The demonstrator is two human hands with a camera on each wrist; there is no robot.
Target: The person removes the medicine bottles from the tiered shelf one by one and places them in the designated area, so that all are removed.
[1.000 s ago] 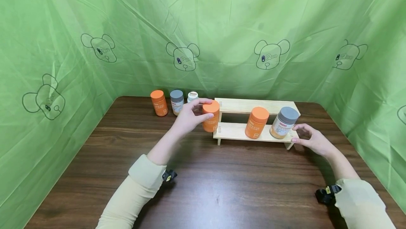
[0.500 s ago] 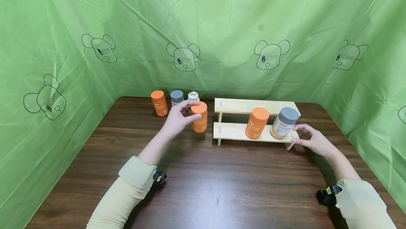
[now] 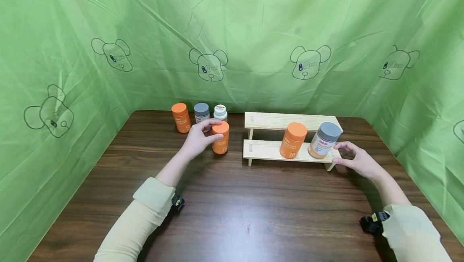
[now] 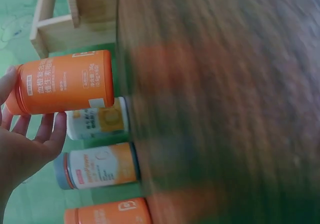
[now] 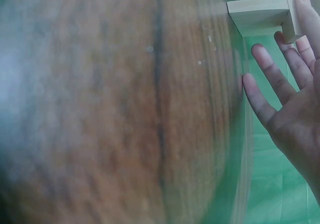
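Observation:
In the head view, my left hand (image 3: 197, 139) grips an orange bottle (image 3: 220, 143) by its lid, thumb in front and fingers behind. The bottle is upright, left of a two-tier wooden stand (image 3: 266, 149). The left wrist view shows the orange bottle's (image 4: 70, 81) printed label and its base held a little off the table. My right hand (image 3: 357, 161) holds the right end of the stand's lower shelf, thumb at the front corner. In the right wrist view, two fingers of the right hand (image 5: 300, 104) extend away from the stand's leg. On that shelf stand another orange bottle (image 3: 293, 141) and a grey-lidded bottle (image 3: 324, 141).
Behind my left hand stand an orange bottle (image 3: 181, 117), a grey-lidded bottle (image 3: 201, 111) and a white-capped bottle (image 3: 220, 113) in a row. Green cloth (image 3: 253, 32) surrounds the dark wooden table (image 3: 232, 213) at the back and sides.
My left hand has carried the orange bottle leftward from beside the stand's left end, and slightly toward the front. My right hand stays at the stand's right end.

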